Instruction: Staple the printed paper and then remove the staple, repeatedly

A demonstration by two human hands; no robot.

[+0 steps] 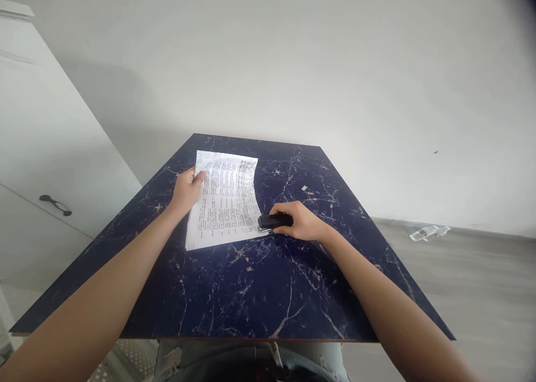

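The left hand [186,192] grips white printed paper [221,203] by its left edge. The right hand [307,221] clasps an oblong black stapler [274,221] at the paper's corner.

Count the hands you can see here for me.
2. The left hand holds the printed paper by its left edge; the right hand grips a black stapler at the paper's near right corner.

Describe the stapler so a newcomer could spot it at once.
Find the dark blue marbled table. At the near right corner of the printed paper, the right grip holds the stapler. Its black body sets it apart from the white paper.
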